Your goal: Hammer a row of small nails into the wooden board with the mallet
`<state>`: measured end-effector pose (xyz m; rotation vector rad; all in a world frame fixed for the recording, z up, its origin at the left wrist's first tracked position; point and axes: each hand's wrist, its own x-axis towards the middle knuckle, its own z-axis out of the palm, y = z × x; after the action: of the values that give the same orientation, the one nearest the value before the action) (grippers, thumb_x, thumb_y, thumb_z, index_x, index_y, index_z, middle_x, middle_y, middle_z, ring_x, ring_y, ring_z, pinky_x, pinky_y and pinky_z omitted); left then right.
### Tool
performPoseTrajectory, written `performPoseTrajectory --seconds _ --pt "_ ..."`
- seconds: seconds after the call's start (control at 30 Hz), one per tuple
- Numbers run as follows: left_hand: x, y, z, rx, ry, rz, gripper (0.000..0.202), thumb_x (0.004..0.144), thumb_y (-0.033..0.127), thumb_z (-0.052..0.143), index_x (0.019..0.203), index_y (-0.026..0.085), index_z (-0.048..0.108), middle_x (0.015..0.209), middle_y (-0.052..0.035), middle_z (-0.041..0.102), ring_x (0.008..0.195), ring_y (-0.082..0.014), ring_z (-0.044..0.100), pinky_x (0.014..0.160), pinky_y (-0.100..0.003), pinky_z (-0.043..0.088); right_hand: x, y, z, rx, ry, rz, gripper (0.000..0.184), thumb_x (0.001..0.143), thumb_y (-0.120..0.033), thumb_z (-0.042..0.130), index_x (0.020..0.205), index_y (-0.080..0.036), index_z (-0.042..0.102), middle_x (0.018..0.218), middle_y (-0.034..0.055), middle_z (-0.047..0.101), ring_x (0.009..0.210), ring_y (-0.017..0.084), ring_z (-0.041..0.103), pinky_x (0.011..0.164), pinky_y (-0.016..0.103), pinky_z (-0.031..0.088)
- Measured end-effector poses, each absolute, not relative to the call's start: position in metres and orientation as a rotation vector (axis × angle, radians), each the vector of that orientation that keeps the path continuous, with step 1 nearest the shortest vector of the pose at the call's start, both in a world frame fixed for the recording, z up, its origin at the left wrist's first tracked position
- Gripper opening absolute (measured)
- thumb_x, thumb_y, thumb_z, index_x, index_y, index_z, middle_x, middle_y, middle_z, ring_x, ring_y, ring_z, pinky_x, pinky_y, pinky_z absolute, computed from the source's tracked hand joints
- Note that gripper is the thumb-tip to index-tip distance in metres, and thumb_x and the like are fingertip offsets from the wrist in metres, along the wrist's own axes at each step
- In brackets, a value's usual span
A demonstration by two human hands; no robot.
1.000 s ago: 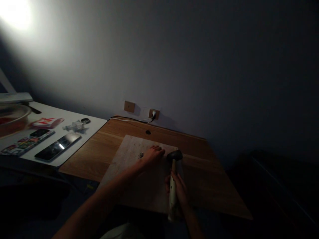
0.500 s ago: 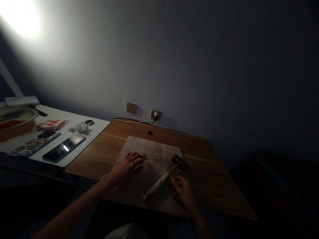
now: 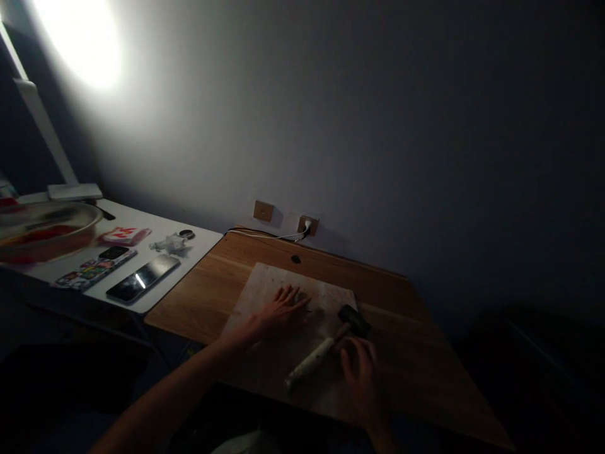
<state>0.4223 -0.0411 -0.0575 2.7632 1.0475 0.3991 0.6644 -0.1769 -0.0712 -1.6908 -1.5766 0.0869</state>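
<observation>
A pale wooden board (image 3: 265, 277) lies on a brown wooden desk (image 3: 212, 284). My left hand (image 3: 278, 308) rests on the board's middle with its fingers spread flat, covering the spot where small metal bits lay. A hammer (image 3: 326, 350) with a black head and light handle lies on the board to the right of that hand. My right hand (image 3: 362, 375) hovers just right of the handle, fingers loosely apart, holding nothing.
A white table (image 3: 155, 296) adjoins the desk on the left, carrying two phones (image 3: 142, 279), a red-and-white packet (image 3: 123, 234), crumpled foil (image 3: 172, 243) and a bowl (image 3: 45, 227). A lamp stand (image 3: 51, 157) rises there. Wall sockets (image 3: 306, 224) with a white cable sit behind the desk.
My right hand laid the hammer down on the board and let go. My left hand went to the small metal bits, then spread flat over them. The view shifted left.
</observation>
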Motion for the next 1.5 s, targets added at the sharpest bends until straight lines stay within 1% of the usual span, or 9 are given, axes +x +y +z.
performPoseTrajectory --seconds 0.13,0.23,0.43,0.67,0.93,1.07,1.2,1.27,1.5 --pt "0.434 -0.045 -0.06 2.826 0.653 0.498 0.056 0.102 0.049 0.047 0.154 0.029 0.042 0.161 -0.0107 0.039 0.152 -0.027 0.029 0.123 -0.048 0.027 0.688 -0.186 -0.085 -1.736 -1.57 0.017 0.049 0.097 -0.057 0.044 0.116 -0.018 0.066 0.117 0.0157 0.063 0.109 0.031 0.065 0.096 0.048 0.052" --pt "0.426 -0.05 -0.057 2.821 0.639 0.552 0.048 0.104 0.043 0.046 0.15 0.028 0.048 0.156 -0.0103 0.047 0.15 -0.0246 0.034 0.124 -0.048 0.025 0.702 -0.192 -0.1 -1.786 -1.552 0.028 0.056 0.095 -0.062 0.044 0.125 -0.018 0.063 0.126 0.0171 0.062 0.116 0.034 0.063 0.099 0.05 0.051" --pt "0.379 -0.055 -0.046 2.822 0.887 0.559 0.059 0.102 0.05 0.047 0.157 0.032 0.033 0.166 -0.012 0.027 0.154 -0.0282 0.025 0.123 -0.057 0.021 0.7 -0.193 -0.114 -1.767 -1.597 0.139 0.06 0.094 -0.061 0.047 0.132 -0.017 0.061 0.139 0.019 0.059 0.129 0.035 0.058 0.107 0.052 0.048" --pt "0.248 -0.077 -0.066 2.654 1.513 0.7 0.049 0.104 0.048 0.038 0.143 0.024 0.054 0.152 -0.0136 0.049 0.145 -0.0298 0.041 0.119 -0.057 0.032 0.658 -0.168 -0.106 -1.672 -1.672 0.22 0.054 0.094 -0.054 0.053 0.13 -0.015 0.063 0.14 0.0199 0.059 0.132 0.035 0.055 0.111 0.054 0.045" --pt "0.166 -0.103 -0.056 2.409 1.857 0.74 0.056 0.103 0.054 0.028 0.131 0.018 0.061 0.14 -0.0135 0.058 0.122 -0.027 0.062 0.106 -0.044 0.052 0.559 -0.124 -0.084 -1.424 -1.747 0.336 0.036 0.096 -0.041 0.054 0.123 -0.02 0.064 0.134 0.0151 0.057 0.124 0.029 0.06 0.108 0.046 0.049" --pt "0.154 -0.099 -0.055 2.366 1.951 0.785 0.062 0.102 0.059 0.026 0.125 0.015 0.064 0.137 -0.017 0.06 0.12 -0.0297 0.063 0.105 -0.047 0.052 0.537 -0.116 -0.079 -1.368 -1.859 0.385 0.039 0.098 -0.04 0.051 0.13 -0.022 0.063 0.141 0.0133 0.055 0.131 0.028 0.056 0.112 0.045 0.047" --pt "0.152 -0.095 -0.058 2.356 1.992 0.822 0.061 0.101 0.061 0.029 0.125 0.016 0.063 0.136 -0.0174 0.059 0.119 -0.03 0.062 0.107 -0.049 0.05 0.533 -0.118 -0.08 -1.385 -2.026 0.382 0.047 0.1 -0.042 0.05 0.141 -0.022 0.059 0.151 0.0119 0.053 0.149 0.032 0.036 0.12 0.054 0.035" --pt "0.155 -0.097 -0.058 2.362 2.007 0.808 0.06 0.1 0.062 0.033 0.126 0.017 0.062 0.136 -0.0169 0.058 0.119 -0.0303 0.061 0.107 -0.05 0.048 0.533 -0.12 -0.079 -1.4 -2.083 0.393 0.049 0.101 -0.043 0.049 0.143 -0.02 0.058 0.153 0.0113 0.052 0.151 0.032 0.032 0.122 0.054 0.032" --pt "0.182 -0.122 -0.048 2.455 2.011 0.742 0.051 0.096 0.056 0.049 0.134 0.024 0.06 0.129 -0.0148 0.06 0.11 -0.0321 0.061 0.096 -0.052 0.053 0.563 -0.128 -0.08 -1.418 -2.02 0.336 0.043 0.102 -0.043 0.046 0.131 -0.019 0.068 0.14 0.0119 0.064 0.142 0.031 0.046 0.118 0.055 0.039"
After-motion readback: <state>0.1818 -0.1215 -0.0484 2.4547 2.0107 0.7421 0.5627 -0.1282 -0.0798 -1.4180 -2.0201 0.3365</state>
